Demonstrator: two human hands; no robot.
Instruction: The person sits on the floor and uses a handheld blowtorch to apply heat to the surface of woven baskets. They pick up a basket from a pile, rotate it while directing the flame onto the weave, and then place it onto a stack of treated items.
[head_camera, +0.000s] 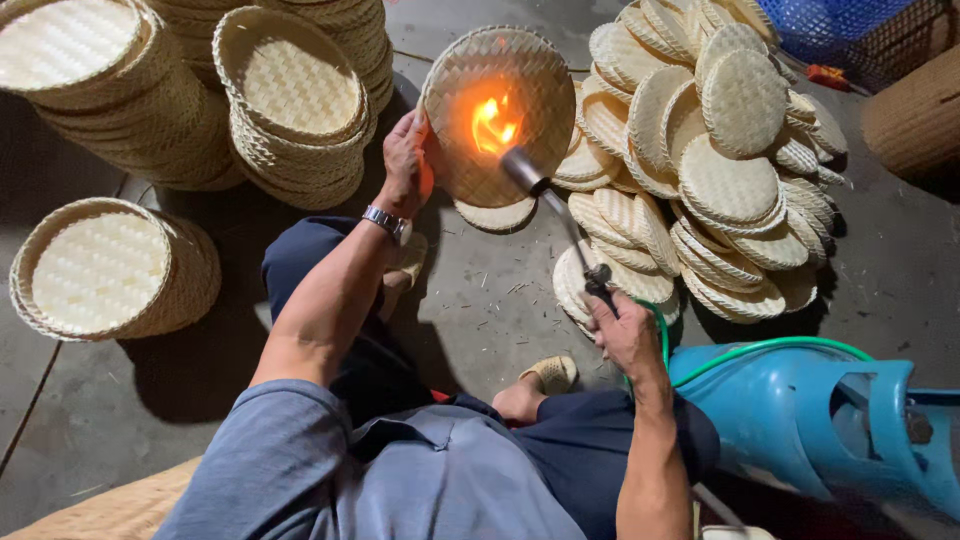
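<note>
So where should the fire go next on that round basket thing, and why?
Probably slide the torch sideways. Its flame sits on the middle of the woven tray that the left hand tilts up, and the rim looks unlit. The right hand holds the handle.

The held tray (497, 110) stood at twelve o'clock, the torch (560, 215) just below it. Stacked trays (295, 100) rose at eleven, one stack (105, 265) at nine. Loose lids (720, 170) lay heaped at one, the gas cylinder (800, 420), probably lying on the floor (480, 310), at four.
</note>
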